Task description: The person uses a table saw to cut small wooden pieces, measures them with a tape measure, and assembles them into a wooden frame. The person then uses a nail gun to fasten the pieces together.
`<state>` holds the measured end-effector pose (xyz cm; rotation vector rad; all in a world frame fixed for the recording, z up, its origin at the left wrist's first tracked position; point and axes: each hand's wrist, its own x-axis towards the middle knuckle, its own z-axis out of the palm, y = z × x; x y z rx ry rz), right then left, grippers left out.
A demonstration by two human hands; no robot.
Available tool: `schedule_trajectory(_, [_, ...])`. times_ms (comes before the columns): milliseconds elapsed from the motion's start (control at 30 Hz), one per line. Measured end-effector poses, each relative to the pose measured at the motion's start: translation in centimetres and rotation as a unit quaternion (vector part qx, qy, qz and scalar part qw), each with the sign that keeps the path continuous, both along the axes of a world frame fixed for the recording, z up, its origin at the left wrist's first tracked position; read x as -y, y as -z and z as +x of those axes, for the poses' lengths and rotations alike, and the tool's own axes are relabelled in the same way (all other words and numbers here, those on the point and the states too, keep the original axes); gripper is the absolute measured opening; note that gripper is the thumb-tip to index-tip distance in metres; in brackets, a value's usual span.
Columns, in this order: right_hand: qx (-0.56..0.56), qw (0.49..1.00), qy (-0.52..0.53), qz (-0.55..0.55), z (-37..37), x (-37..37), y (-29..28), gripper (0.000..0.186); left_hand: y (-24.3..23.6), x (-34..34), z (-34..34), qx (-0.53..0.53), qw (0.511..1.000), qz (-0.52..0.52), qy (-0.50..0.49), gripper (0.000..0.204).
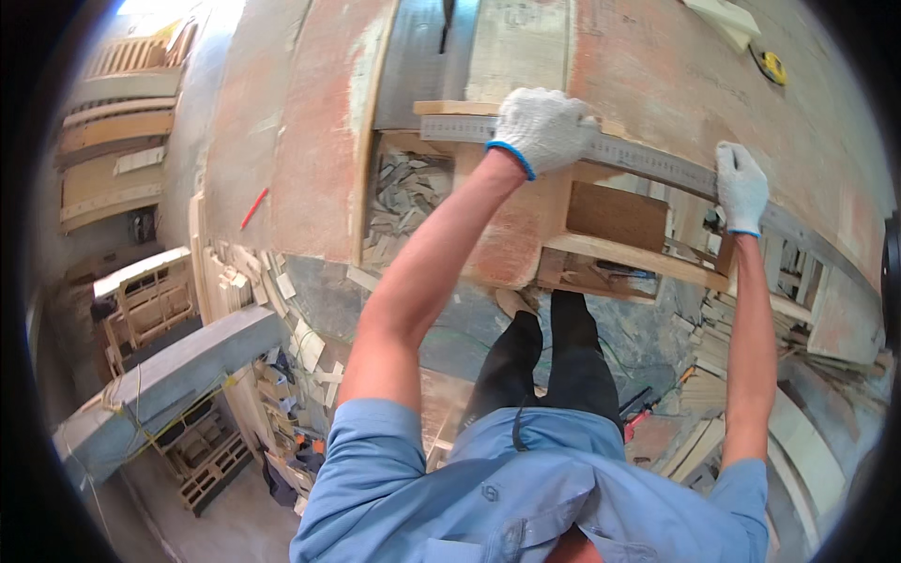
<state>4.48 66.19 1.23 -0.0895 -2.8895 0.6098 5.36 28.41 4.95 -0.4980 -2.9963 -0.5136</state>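
A long metal ruler (648,162) with printed marks runs along the near edge of the workbench (648,75). My left hand (542,129), in a white knit glove with a blue cuff, is closed over the ruler toward its left end. Farther right, my right hand (741,188) wears a matching glove and closes around the same ruler. A light wooden strip (449,108) lies just behind the ruler, touching or nearly touching it; my left hand hides part of it. The undersides of both hands' grips are hidden.
A yellow tape measure (771,68) lies at the far right, a red pencil (253,208) at the left. Beneath the bench edge is an open wooden frame (638,253). Wood offcuts (408,192) fill a gap beside it. A grey beam (188,361) stands lower left.
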Motion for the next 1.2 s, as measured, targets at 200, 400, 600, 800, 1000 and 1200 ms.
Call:
schedule_trajectory(200, [0.006, 1.0, 0.019, 0.007, 0.1, 1.2, -1.4, 0.033, 0.1, 0.0, -0.2, -0.016, 1.0, 0.006, 0.021, 0.045])
schedule_trajectory(400, [0.004, 1.0, 0.017, -0.022, 0.4, 1.3, -1.5, 0.034, 1.0, 0.2, -0.5, -0.041, 0.999, -0.001, 0.034, 0.041])
schedule_trajectory(600, [0.003, 1.0, 0.016, -0.021, 0.5, 1.3, -1.2, 0.034, 0.8, 0.2, -0.4, -0.035, 0.999, -0.003, 0.036, 0.04])
schedule_trajectory(800, [-0.008, 1.0, 0.006, -0.012, 0.4, 1.0, -0.9, 0.033, 0.8, 0.1, -0.3, -0.038, 0.998, 0.034, 0.024, 0.041])
schedule_trajectory(1000, [-0.018, 1.0, 0.007, -0.013, 0.5, 1.0, -1.1, 0.032, 0.5, 0.1, -0.2, -0.046, 0.998, 0.019, 0.026, 0.04])
schedule_trajectory(1200, [-0.039, 0.999, 0.008, -0.025, 0.5, 0.9, -0.7, 0.031, 0.0, 0.1, 0.1, -0.018, 1.0, 0.015, 0.007, 0.039])
